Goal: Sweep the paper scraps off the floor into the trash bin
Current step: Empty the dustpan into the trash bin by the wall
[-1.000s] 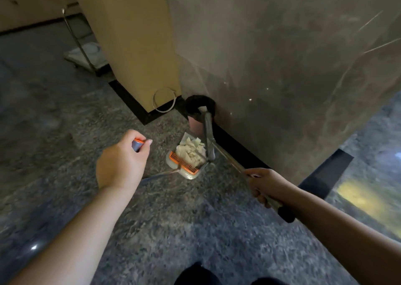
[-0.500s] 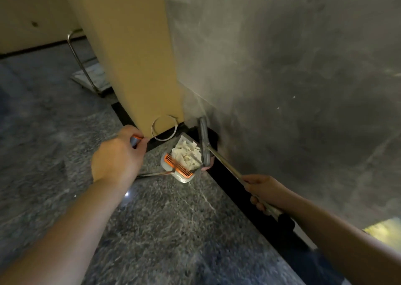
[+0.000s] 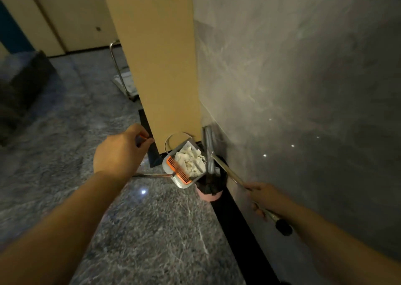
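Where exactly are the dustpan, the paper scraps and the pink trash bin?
dustpan (image 3: 184,183): head view, on its grey rear wall below the orange comb.
paper scraps (image 3: 191,161): head view, middle of the white pile.
pink trash bin (image 3: 209,196): head view, on its pink front rim.

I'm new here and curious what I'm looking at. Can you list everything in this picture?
Dustpan: one, grey with orange comb, held beside the bin.
Paper scraps: a white heap, in the dustpan.
Trash bin: one, pink with black liner, at the wall's foot.
Broom: one, grey head, metal handle, against the wall.
Pillar: one, tan.
Floor: grey marble.
Left hand: grips the dustpan's handle.
Right hand: grips the broom's handle.
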The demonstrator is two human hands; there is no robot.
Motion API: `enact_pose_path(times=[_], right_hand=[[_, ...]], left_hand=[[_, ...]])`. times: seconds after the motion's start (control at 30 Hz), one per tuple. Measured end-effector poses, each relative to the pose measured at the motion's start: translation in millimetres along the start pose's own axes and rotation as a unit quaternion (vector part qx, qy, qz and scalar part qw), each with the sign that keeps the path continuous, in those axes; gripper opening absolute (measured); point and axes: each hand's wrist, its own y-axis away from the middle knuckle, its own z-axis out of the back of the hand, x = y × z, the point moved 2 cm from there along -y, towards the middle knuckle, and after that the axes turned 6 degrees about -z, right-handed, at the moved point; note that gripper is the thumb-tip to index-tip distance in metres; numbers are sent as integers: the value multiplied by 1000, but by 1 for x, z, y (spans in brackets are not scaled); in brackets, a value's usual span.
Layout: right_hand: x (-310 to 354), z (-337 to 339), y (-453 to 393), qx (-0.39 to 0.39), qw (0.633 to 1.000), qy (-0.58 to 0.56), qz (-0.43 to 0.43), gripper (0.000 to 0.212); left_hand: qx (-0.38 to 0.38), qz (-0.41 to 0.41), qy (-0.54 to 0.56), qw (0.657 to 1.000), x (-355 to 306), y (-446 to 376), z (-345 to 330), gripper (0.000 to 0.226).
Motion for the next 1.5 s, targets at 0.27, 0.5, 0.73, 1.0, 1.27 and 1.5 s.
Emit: enact_pose_path(times=[0.27,0.5,0.73,1.0,1.27,1.5], right_hand=[[12,73,-62,45,998,52,13,33],[3,90,-79,74,997,20,-9,29],[2,97,-99,73,997,5,-25,30],[0,103,-105,82,996,-16,-38,18],[-22,93,-109,87,995,-9,-36,28],[-30,99,-108,93,994,4,-62,27]], left_hand=[[53,-38,-59,996,-59,-59,-45,23],[86,-79,-80,990,-95,-94,-62,20],[104,-127,-92,982,-126,-108,-75,21],[128,-191,-125,965,-155,-122,-91,21],[177,-259,-121,942,-173,-127,-110,35],[262,-205,-106,937,-169,-133,-108,31]])
